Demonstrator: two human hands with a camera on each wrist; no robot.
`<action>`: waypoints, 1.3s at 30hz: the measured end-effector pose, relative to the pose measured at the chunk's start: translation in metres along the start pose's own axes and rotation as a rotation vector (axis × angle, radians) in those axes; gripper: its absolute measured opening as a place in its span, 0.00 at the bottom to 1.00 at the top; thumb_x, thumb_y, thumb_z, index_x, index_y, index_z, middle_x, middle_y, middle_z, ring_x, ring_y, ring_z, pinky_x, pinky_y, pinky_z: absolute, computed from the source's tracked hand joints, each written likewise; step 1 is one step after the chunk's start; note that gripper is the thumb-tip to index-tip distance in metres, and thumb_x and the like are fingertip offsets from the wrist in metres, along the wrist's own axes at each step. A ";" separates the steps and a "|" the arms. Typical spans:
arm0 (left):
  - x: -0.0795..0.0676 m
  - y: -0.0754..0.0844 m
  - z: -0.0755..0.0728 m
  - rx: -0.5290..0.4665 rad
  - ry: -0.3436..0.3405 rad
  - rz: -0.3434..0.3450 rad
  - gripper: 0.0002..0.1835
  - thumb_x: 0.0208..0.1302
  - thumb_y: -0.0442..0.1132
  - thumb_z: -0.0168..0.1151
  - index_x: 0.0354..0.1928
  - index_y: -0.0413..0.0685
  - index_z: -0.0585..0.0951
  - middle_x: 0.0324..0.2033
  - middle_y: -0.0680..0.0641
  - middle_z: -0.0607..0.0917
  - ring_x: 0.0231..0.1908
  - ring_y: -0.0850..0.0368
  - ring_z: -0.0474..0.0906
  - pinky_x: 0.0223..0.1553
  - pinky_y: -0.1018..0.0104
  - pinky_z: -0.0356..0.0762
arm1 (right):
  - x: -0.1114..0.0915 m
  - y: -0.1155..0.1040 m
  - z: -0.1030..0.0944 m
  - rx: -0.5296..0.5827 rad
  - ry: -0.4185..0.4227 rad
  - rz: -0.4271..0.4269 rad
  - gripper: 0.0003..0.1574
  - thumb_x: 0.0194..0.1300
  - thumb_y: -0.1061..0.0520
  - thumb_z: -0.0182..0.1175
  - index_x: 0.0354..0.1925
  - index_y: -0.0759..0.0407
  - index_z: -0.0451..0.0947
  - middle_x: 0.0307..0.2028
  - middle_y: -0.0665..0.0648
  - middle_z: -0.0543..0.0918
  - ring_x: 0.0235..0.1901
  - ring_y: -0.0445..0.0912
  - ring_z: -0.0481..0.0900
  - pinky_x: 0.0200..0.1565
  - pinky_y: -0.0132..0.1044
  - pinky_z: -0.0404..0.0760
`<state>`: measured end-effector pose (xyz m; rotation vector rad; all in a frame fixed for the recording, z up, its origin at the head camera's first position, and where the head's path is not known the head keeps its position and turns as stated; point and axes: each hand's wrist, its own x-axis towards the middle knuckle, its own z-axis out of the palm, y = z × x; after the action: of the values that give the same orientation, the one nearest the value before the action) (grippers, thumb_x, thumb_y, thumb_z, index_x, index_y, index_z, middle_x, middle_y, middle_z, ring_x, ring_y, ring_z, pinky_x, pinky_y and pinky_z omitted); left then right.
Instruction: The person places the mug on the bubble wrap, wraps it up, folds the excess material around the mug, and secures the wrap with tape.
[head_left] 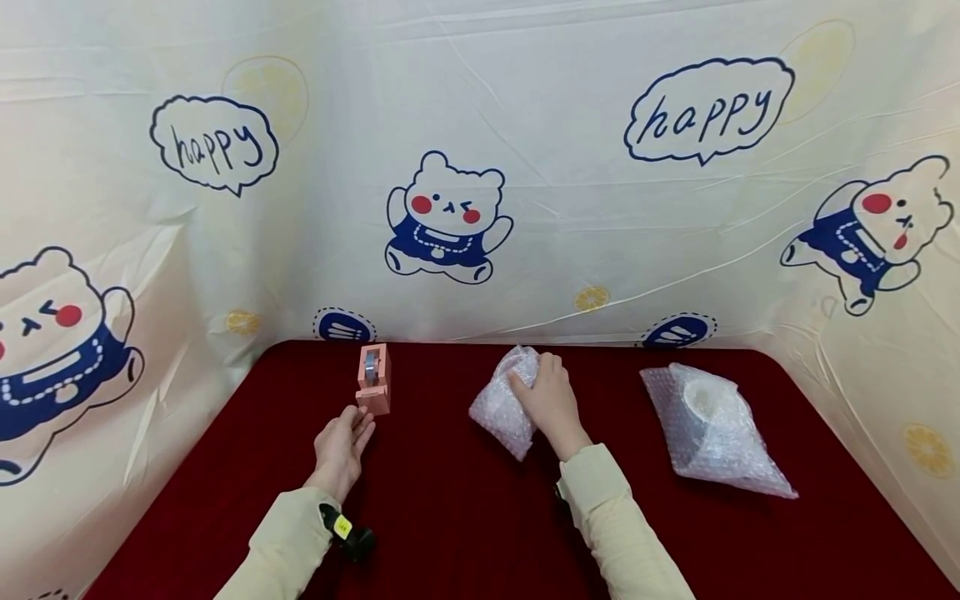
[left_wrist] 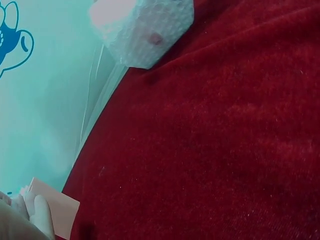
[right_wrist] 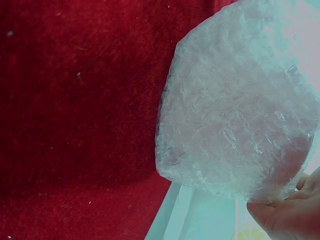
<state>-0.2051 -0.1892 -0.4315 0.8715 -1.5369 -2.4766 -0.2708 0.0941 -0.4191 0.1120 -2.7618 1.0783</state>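
Observation:
A pink tape dispenser (head_left: 373, 379) with a tape roll in it stands near the table's far left. My left hand (head_left: 341, 446) holds its near end; in the left wrist view a finger (left_wrist: 42, 215) lies along the dispenser's flat pink side (left_wrist: 61, 210). Around the upper right of a small bubble-wrapped bundle (head_left: 501, 404) my right hand (head_left: 551, 400) curls its thumb and fingers. Up close in the right wrist view, the bundle (right_wrist: 230, 105) is crinkled and clear, with fingertips (right_wrist: 280, 215) at its lower edge. What lies inside the wrap cannot be made out.
Toward the right lies a larger bubble-wrap package (head_left: 712, 433) with a round white thing showing through its top. Dark red cloth (head_left: 442, 517) covers the table. A printed white curtain (head_left: 562, 217) closes off the back and sides.

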 end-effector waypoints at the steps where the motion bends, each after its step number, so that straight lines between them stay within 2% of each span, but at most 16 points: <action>1: 0.001 0.000 0.000 0.009 -0.003 0.000 0.04 0.70 0.41 0.49 0.42 0.50 0.70 0.28 0.62 0.82 0.38 0.71 0.81 0.51 0.77 0.77 | 0.000 0.000 0.000 0.002 0.000 -0.002 0.38 0.64 0.43 0.57 0.58 0.69 0.63 0.53 0.66 0.71 0.53 0.59 0.71 0.50 0.51 0.76; 4: 0.005 -0.002 0.000 0.050 0.004 0.010 0.07 0.70 0.45 0.51 0.44 0.52 0.69 0.30 0.63 0.81 0.41 0.70 0.80 0.53 0.76 0.76 | 0.000 0.000 0.000 0.003 0.001 -0.006 0.38 0.64 0.43 0.57 0.58 0.69 0.63 0.53 0.66 0.71 0.53 0.59 0.71 0.51 0.50 0.76; 7: 0.009 -0.004 0.001 0.111 0.030 0.038 0.10 0.68 0.48 0.55 0.40 0.52 0.69 0.31 0.63 0.79 0.45 0.67 0.78 0.59 0.70 0.73 | 0.000 -0.001 0.000 -0.004 0.004 -0.008 0.38 0.64 0.43 0.58 0.58 0.69 0.63 0.52 0.66 0.71 0.53 0.59 0.71 0.51 0.51 0.75; 11: 0.016 -0.007 0.005 0.191 0.088 0.085 0.15 0.66 0.49 0.58 0.33 0.48 0.65 0.34 0.59 0.76 0.55 0.55 0.73 0.67 0.60 0.66 | 0.000 -0.001 0.000 -0.011 0.004 -0.009 0.38 0.64 0.42 0.57 0.58 0.70 0.63 0.52 0.67 0.70 0.53 0.60 0.71 0.51 0.52 0.75; 14: 0.020 -0.010 0.008 0.240 0.146 0.094 0.17 0.66 0.50 0.58 0.31 0.48 0.64 0.30 0.56 0.72 0.45 0.53 0.72 0.56 0.66 0.71 | 0.000 -0.001 0.000 -0.011 0.003 -0.006 0.39 0.64 0.42 0.57 0.59 0.70 0.63 0.53 0.67 0.70 0.54 0.60 0.71 0.51 0.52 0.75; 17: 0.023 -0.013 0.011 0.243 0.188 0.082 0.18 0.66 0.50 0.57 0.30 0.49 0.63 0.28 0.55 0.68 0.33 0.59 0.63 0.41 0.67 0.63 | 0.000 -0.001 0.000 -0.010 0.004 -0.005 0.39 0.64 0.42 0.57 0.59 0.70 0.63 0.53 0.67 0.70 0.53 0.60 0.71 0.51 0.52 0.75; 18: 0.023 -0.014 0.012 0.236 0.193 0.080 0.17 0.66 0.50 0.57 0.29 0.49 0.63 0.28 0.55 0.67 0.32 0.59 0.61 0.40 0.66 0.60 | 0.000 -0.001 0.000 -0.009 0.004 -0.003 0.39 0.64 0.42 0.57 0.59 0.70 0.63 0.53 0.67 0.70 0.53 0.60 0.71 0.51 0.52 0.75; 23: 0.025 -0.017 0.018 0.190 0.223 0.109 0.15 0.68 0.46 0.56 0.29 0.49 0.63 0.34 0.51 0.65 0.38 0.57 0.60 0.43 0.65 0.59 | 0.000 0.000 0.000 -0.011 0.008 -0.005 0.39 0.64 0.43 0.57 0.59 0.70 0.63 0.53 0.67 0.71 0.54 0.60 0.71 0.51 0.52 0.75; 28: 0.028 -0.019 0.021 0.242 0.254 0.172 0.14 0.67 0.43 0.57 0.28 0.49 0.64 0.31 0.50 0.64 0.31 0.58 0.62 0.35 0.68 0.62 | -0.001 0.001 0.001 -0.016 0.009 -0.007 0.38 0.64 0.43 0.57 0.58 0.70 0.63 0.53 0.67 0.71 0.53 0.59 0.71 0.51 0.51 0.75; 30: 0.030 -0.020 0.019 0.304 0.251 0.212 0.14 0.67 0.42 0.57 0.28 0.49 0.64 0.29 0.50 0.65 0.26 0.59 0.62 0.29 0.68 0.62 | -0.001 0.001 0.001 -0.015 0.005 -0.006 0.37 0.64 0.43 0.57 0.58 0.70 0.63 0.53 0.67 0.70 0.54 0.59 0.71 0.51 0.51 0.75; 32: 0.032 -0.020 0.017 0.412 0.253 0.283 0.13 0.67 0.41 0.57 0.28 0.47 0.65 0.25 0.50 0.66 0.22 0.60 0.63 0.26 0.68 0.63 | -0.002 0.001 0.002 -0.014 0.000 -0.007 0.37 0.65 0.43 0.57 0.58 0.70 0.63 0.53 0.67 0.70 0.54 0.59 0.71 0.51 0.51 0.75; 36: 0.037 -0.018 0.013 0.665 0.282 0.458 0.12 0.64 0.36 0.57 0.25 0.45 0.67 0.16 0.51 0.68 0.20 0.57 0.64 0.25 0.66 0.63 | -0.002 0.000 0.002 -0.018 -0.004 -0.014 0.38 0.65 0.43 0.56 0.59 0.70 0.62 0.53 0.67 0.70 0.54 0.59 0.71 0.51 0.51 0.75; 39: 0.039 -0.017 0.011 0.776 0.288 0.541 0.12 0.63 0.35 0.57 0.24 0.44 0.68 0.16 0.49 0.71 0.21 0.56 0.66 0.25 0.66 0.63 | -0.002 0.000 0.001 -0.013 0.001 -0.014 0.38 0.65 0.43 0.56 0.59 0.71 0.62 0.53 0.68 0.70 0.53 0.60 0.71 0.51 0.51 0.76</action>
<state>-0.2400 -0.1864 -0.4581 0.6967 -2.2546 -1.3168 -0.2691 0.0933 -0.4201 0.1295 -2.7626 1.0563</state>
